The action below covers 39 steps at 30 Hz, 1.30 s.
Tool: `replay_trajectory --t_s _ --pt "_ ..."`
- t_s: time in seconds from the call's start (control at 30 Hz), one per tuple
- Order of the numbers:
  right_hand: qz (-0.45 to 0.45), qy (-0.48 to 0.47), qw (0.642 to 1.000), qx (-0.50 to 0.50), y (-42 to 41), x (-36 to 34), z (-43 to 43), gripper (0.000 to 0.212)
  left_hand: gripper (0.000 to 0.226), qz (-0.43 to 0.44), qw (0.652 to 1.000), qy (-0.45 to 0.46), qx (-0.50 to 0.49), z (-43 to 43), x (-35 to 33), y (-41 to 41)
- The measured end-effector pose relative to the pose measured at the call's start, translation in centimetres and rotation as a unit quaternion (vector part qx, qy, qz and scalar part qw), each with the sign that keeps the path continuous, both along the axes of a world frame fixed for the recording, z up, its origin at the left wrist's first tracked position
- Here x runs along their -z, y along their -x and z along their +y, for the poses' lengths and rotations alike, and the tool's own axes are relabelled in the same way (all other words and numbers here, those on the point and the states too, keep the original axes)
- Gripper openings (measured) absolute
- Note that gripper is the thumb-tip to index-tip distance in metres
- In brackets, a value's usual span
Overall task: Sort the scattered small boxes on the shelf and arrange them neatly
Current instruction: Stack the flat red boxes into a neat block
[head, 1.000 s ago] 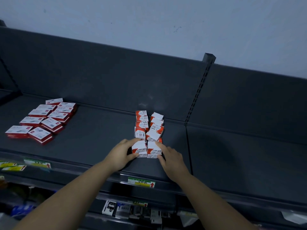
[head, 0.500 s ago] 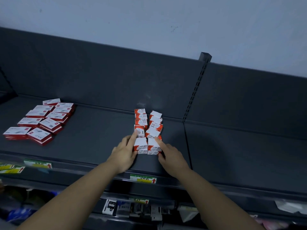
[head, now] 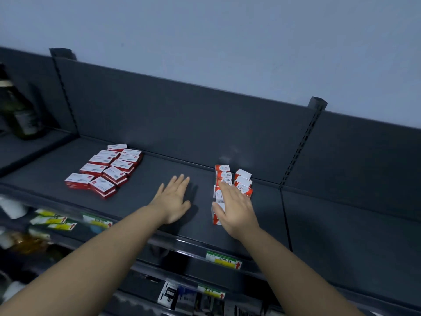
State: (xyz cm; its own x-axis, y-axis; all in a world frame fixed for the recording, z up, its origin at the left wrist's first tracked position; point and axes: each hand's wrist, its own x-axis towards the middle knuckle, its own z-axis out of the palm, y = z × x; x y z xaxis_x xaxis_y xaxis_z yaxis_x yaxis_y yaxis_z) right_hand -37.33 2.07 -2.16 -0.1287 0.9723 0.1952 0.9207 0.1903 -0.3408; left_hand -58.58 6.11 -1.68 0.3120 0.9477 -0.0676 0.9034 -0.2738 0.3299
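Two short rows of small red-and-white boxes [head: 232,179] stand side by side on the dark shelf [head: 182,169]. My right hand [head: 235,207] lies over the front of these rows with fingers straight, covering the nearest boxes. My left hand [head: 174,199] is flat and empty on the shelf, a little left of the rows, touching no box. A second group of flatter red-and-white boxes [head: 107,169] lies in loose, uneven rows farther left on the same shelf.
A dark bottle [head: 19,112] stands on the neighbouring shelf section at far left. Slotted uprights [head: 300,144] divide the back panel. Price labels [head: 224,261] run along the shelf's front rail. Lower shelves hold assorted packaged goods [head: 180,295].
My left hand has let go of the front boxes and moved left onto the bare shelf. My right hand has shifted from the boxes' right side to over them. The view has swung left.
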Motion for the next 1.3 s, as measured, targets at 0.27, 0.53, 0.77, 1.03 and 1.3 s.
replay_trajectory --t_s 0.27,0.53,0.77,1.03,1.3 --pt "-0.049 0.031 0.994 -0.09 6.6 -2.2 6.3 0.064 0.073 0.041 0.994 0.004 -0.103 2.2 -1.2 7.7" --pt "-0.057 0.041 0.988 -0.14 14.4 -2.9 10.6 0.066 0.07 0.027 0.984 -0.003 -0.177 3.8 -1.6 15.5" --pt "-0.037 0.057 0.989 -0.128 21.0 -1.3 12.8 0.067 0.069 -0.002 0.987 0.015 -0.163 7.1 -0.5 23.0" --pt "0.008 0.068 0.996 -0.058 30.9 3.1 13.4 0.065 0.07 -0.013 0.995 0.047 -0.09 10.9 0.4 32.5" --pt "-0.035 0.138 0.989 -0.05 34.3 3.1 12.8 0.066 0.075 -0.049 0.995 0.085 0.018 13.5 1.5 35.1"
